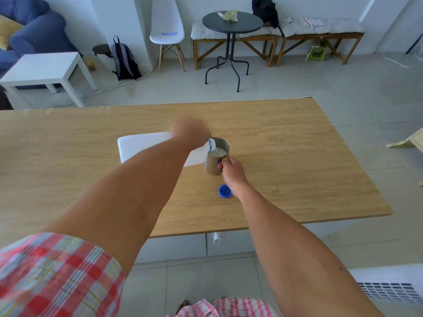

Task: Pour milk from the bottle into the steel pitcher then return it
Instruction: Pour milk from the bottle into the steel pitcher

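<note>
White milk runs from the tipped bottle (pixel 146 147) into the steel pitcher (pixel 216 160); my left hand (pixel 190 132) grips the bottle, my right hand (pixel 232 171) holds the pitcher's handle.

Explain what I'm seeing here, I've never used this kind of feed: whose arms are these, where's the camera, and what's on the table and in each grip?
There is no machine: these are a person's two bare arms, seen from one wide-angle camera worn on their head, looking forward and down.

The left hand grips the white milk bottle near its neck and tips it on its side, so milk runs from the mouth into the steel pitcher. Milk already shows inside the pitcher.

The right hand holds the pitcher's handle, and the pitcher stands upright on the wooden table.

The bottle's blue cap lies off, on the table just nearer the person than the pitcher.
</note>
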Tool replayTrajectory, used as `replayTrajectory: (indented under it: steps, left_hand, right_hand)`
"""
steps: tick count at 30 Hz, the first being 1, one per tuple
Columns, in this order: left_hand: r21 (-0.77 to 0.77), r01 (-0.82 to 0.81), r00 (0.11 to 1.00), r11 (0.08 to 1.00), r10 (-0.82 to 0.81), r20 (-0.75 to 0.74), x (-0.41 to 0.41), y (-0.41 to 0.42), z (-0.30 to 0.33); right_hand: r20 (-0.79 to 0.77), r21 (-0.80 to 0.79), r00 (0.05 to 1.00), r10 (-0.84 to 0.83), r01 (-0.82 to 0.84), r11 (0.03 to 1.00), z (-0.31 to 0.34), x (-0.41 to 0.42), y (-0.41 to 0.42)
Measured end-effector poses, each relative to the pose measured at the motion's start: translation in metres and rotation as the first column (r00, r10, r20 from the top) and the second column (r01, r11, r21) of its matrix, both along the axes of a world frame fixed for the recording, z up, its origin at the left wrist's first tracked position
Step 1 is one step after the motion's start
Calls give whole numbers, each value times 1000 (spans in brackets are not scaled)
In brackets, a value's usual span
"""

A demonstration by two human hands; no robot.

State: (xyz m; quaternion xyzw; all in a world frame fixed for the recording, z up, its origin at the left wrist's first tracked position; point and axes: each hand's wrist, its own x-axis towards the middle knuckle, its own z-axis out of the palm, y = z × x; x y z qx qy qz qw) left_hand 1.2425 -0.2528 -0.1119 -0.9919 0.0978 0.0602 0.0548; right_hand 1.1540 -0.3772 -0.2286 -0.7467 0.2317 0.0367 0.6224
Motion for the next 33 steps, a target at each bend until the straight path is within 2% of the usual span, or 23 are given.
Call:
replayTrajectory:
  steps: [33]
  left_hand:
    - [25, 8, 1000, 1000, -8, 0, -1, -1, 2]
  right_hand:
    - [-9, 22, 1000, 1, -1, 1000, -2, 1, 0]
